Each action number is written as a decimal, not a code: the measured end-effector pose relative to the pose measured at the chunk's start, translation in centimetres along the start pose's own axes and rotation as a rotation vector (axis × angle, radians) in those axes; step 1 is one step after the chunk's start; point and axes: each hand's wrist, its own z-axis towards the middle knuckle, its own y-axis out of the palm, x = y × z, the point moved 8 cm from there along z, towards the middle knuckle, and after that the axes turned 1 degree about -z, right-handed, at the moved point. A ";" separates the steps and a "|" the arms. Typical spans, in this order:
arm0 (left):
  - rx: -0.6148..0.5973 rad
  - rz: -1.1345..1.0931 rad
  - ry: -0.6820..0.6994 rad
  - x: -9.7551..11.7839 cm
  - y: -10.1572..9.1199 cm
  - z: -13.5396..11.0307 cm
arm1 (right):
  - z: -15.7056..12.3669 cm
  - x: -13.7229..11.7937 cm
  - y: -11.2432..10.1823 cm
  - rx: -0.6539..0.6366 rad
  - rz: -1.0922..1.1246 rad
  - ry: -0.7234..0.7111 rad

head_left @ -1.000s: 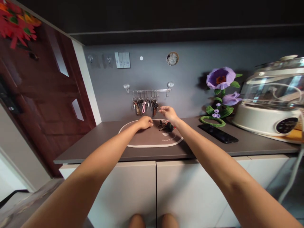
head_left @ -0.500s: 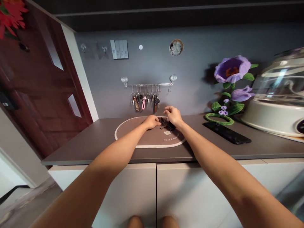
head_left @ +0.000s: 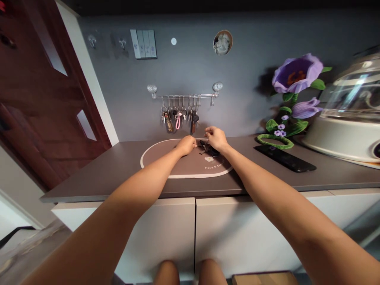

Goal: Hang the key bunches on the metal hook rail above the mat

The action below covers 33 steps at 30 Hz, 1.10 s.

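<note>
A dark bunch of keys (head_left: 207, 148) lies on an oval brown mat (head_left: 184, 166) on the grey counter. My left hand (head_left: 186, 145) is curled just left of the bunch, its fingertips at the keys. On the other side my right hand (head_left: 216, 137) is closed in a pinch over the top of the bunch. On the wall behind, a chrome rail (head_left: 184, 95) carries several more keys (head_left: 178, 118) on hooks.
A black phone (head_left: 285, 158) lies on the counter (head_left: 118, 174) to the right, beside a purple fabric flower (head_left: 293, 91). A white appliance with a clear lid (head_left: 347, 118) fills the far right. A dark wooden door (head_left: 38, 99) stands at left. White cabinet doors (head_left: 184, 233) are below.
My right hand came down from near the hanging keys onto the bunch on the mat, and my left hand slid right to meet it. The view tilted downwards.
</note>
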 end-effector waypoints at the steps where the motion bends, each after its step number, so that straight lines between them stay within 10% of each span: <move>1: -0.005 0.026 0.007 0.0 0.0 0.0 | 0.0 -0.1 0.0 -0.002 -0.008 -0.005; 26: 0.147 0.073 -0.024 -1.6 -5.7 -1.3 | -0.7 -1.8 1.3 -0.116 -0.061 -0.126; 33: 0.278 -0.445 -0.207 -2.9 -6.5 -1.0 | -1.2 -3.3 0.8 -0.104 -0.071 -0.218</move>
